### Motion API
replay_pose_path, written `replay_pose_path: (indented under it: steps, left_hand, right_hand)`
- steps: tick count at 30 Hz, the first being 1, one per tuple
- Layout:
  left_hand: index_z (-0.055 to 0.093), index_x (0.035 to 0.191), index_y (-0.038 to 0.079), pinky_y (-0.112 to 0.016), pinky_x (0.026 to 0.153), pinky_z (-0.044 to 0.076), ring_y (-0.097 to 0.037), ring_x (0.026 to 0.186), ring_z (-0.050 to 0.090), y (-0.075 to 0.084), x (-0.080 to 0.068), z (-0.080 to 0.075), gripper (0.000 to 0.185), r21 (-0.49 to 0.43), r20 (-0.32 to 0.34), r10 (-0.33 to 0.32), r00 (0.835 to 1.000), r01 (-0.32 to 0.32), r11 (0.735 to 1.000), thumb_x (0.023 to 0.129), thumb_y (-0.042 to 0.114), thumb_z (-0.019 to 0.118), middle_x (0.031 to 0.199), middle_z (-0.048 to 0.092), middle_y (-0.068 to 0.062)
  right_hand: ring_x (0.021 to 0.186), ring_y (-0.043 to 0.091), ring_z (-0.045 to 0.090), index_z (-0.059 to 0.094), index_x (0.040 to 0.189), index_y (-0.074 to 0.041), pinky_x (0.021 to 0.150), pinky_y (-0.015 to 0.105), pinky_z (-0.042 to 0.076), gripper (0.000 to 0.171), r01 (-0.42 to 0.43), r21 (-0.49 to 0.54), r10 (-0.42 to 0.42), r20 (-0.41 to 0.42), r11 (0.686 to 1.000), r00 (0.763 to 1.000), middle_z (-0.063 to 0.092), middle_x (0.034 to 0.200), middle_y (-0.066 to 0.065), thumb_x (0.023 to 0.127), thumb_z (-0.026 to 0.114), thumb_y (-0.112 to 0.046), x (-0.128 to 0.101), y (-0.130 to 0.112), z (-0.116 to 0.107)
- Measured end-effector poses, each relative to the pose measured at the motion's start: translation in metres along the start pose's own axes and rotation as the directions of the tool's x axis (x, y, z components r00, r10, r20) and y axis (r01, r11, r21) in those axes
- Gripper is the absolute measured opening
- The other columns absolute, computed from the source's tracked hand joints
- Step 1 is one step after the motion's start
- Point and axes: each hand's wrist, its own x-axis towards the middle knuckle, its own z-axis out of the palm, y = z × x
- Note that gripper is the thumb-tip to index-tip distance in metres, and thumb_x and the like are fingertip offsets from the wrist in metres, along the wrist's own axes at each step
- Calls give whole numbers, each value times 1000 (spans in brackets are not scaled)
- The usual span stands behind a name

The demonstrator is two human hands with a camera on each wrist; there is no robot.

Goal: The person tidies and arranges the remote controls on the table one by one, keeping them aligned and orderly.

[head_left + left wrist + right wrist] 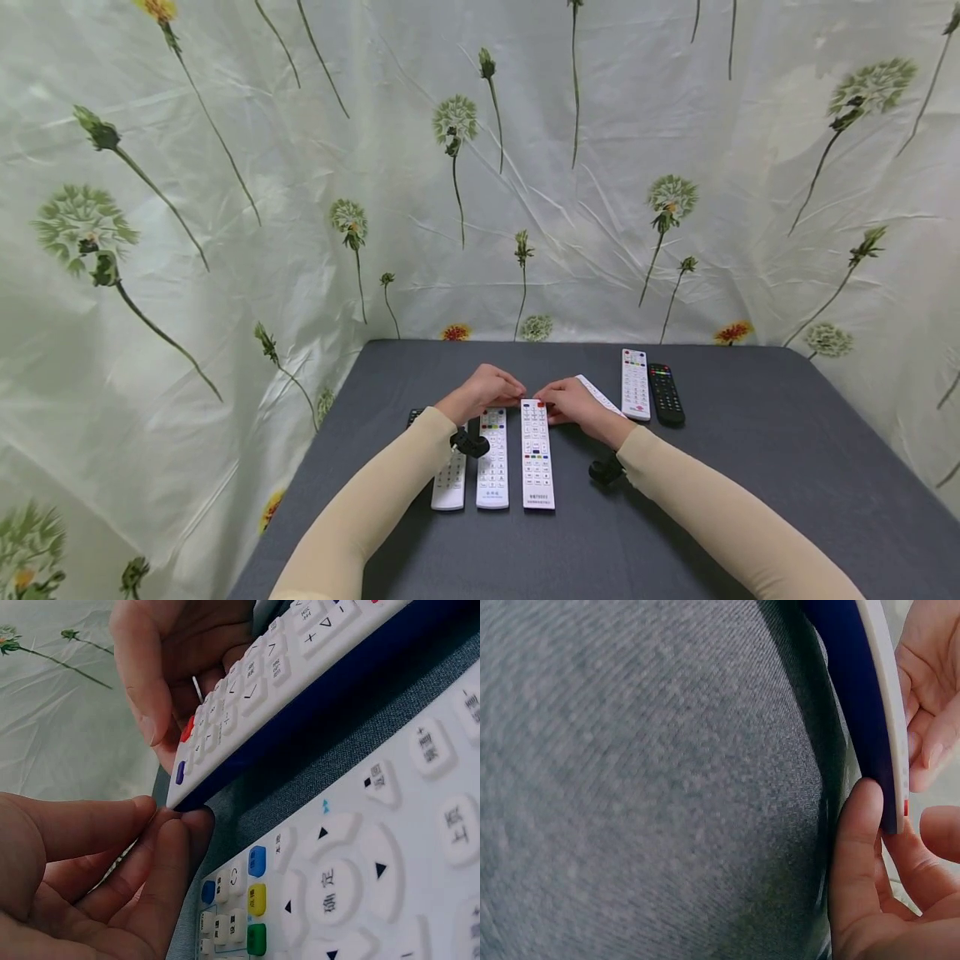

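A white remote control with a dark blue underside [537,467] lies lengthwise in front of the person, between the two hands. At its far left corner is the left hand [489,388], its bent fingertips [146,808] gathered right at the edge. The right hand [573,402] holds the far right corner, with one fingertip [864,796] against the blue side and another finger at the end. In the left wrist view, a second white remote [330,889] with colored buttons lies beside it. The right forearm and hand partly hide another white remote [598,393].
Left of the held remote are two white remotes, the nearer one [492,479] and another [448,487] partly under the left wrist. A dark remote end [415,414] shows behind that arm. A white remote [635,385] and a black remote [666,396] lie at the back right of the dark grey table [750,475].
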Motion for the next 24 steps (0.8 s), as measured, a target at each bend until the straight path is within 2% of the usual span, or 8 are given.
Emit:
replay_pose_path:
  steps: [11,19,24]
  left_hand:
    - [72,107,-13,-34,77,61,-28,86,73,2,-3,2,18,-81,-21,-46,999,44,996,94,-5,63,95,73,-22]
    - [72,106,-12,-34,73,61,-28,83,73,6,-3,3,18,-76,-24,-76,997,74,994,92,-2,67,93,72,-20]
    - [73,103,-11,-32,71,61,-25,79,73,6,-3,4,15,-88,-34,-88,996,84,993,91,-2,68,93,72,-20]
  right_hand:
    - [76,18,65,71,112,12,69,31,60,24,61,-9,-61,-25,998,998,72,100,17,99,56,-2,-4,2,4]
    - [69,13,64,73,107,10,64,25,58,19,72,-71,-77,-62,995,995,72,95,15,96,59,4,-3,3,6]
    - [72,14,64,74,105,10,67,28,59,16,97,-103,-102,-44,990,994,72,96,15,94,62,6,-1,2,5]
